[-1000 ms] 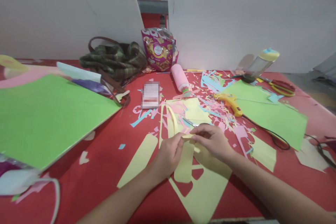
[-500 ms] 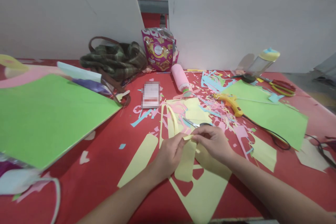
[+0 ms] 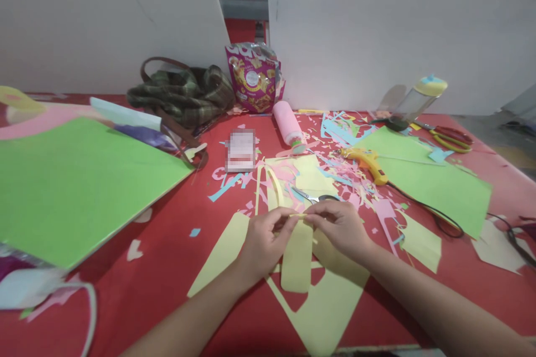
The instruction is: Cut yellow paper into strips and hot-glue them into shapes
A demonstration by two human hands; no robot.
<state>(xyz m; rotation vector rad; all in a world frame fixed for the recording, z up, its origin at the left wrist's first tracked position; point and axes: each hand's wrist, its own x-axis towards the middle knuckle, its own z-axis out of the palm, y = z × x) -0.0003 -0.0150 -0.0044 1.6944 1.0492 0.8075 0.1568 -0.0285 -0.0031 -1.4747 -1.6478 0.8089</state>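
Observation:
Between my two hands hangs a rounded yellow paper strip [image 3: 297, 262], its top edge folded over. My left hand [image 3: 268, 240] pinches the left end of that fold between thumb and fingers. At the right end, my right hand [image 3: 341, 227] pinches the same edge. Just beyond the fingers lie scissors [image 3: 310, 195] with dark handles, partly hidden by my right hand. Under the strip is a larger yellow sheet [image 3: 330, 312] with cut-out openings. Another rounded yellow piece [image 3: 220, 256] lies to the left of my left hand.
A yellow glue gun [image 3: 368, 163] with a black cord rests by a green sheet [image 3: 439, 189] on the right. Paper scraps [image 3: 355, 178] cover the middle. Behind stand a pink bottle [image 3: 288, 125] and a snack bag [image 3: 253, 81]. A green board [image 3: 84, 184] lies left.
My left hand has turned and shifted slightly, its fingers now along the top edge. The yellow strip hangs straighter, and its fold looks flatter. My right hand has barely moved.

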